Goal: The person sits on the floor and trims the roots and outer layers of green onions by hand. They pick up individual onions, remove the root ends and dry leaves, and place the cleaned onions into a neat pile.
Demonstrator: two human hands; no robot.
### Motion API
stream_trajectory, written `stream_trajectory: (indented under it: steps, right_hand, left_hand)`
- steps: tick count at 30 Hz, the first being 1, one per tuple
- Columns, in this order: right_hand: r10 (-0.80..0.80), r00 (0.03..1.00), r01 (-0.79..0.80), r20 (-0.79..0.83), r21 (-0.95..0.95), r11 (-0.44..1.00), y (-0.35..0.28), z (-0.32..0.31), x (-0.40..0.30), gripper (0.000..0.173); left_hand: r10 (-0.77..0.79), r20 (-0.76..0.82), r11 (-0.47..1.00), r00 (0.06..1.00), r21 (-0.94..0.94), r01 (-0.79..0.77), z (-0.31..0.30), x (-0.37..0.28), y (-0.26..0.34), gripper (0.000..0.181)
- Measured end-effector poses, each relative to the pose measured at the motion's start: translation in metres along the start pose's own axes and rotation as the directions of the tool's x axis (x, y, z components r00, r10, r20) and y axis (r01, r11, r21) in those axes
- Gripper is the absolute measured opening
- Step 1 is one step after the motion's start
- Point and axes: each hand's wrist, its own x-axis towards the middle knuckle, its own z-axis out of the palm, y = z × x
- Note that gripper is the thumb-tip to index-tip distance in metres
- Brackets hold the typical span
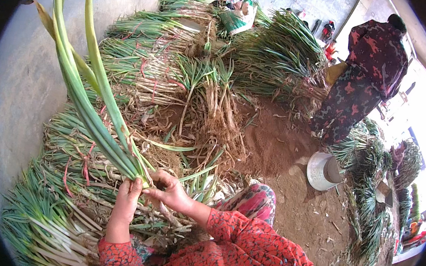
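A large green onion (96, 122) rises from both hands, its long leaves leaning to the upper left. One of its leaves has a withered brown tip. My left hand (126, 198) is wrapped around the stalk where the leaves split. Close beside it, the thumb and fingers of my right hand (169, 193) pinch the dry outer sheath at the same spot. The lower stalk runs down under my right hand and is partly hidden. Below and left of my hands lies a pile of green onions (55, 241) with pale stalks.
Bundles of onions tied with red strips (154, 90) line the left wall. Loose rooted onions (219, 107) lie ahead on brown soil (281, 139). A metal bucket (321, 172) stands to the right, near a bending person (370, 70). A green-white sack (238, 19) sits at the back.
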Motion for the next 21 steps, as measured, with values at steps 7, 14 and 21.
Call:
stream_trajectory:
  steps: [7, 14, 21]
  right_hand:
    - [0.15, 0.989, -0.149, -0.006, 0.074, 0.986, 0.023, -0.002, -0.004, 0.017]
    - [0.135, 0.949, -0.159, 0.286, 0.063, 0.985, -0.001, -0.014, 0.009, 0.011]
    - [-0.05, 0.785, 0.388, 0.617, -0.427, 0.817, 0.014, -0.007, -0.028, 0.016]
  left_hand:
    - [0.042, -0.052, 0.996, 0.998, 0.087, -0.037, 0.013, 0.003, 0.011, 0.034]
    - [0.074, -0.07, 0.978, 0.995, 0.198, -0.059, 0.004, 0.003, 0.004, 0.035]
    - [0.056, -0.171, 0.998, 0.984, 0.048, -0.049, 0.003, 0.021, -0.011, 0.032]
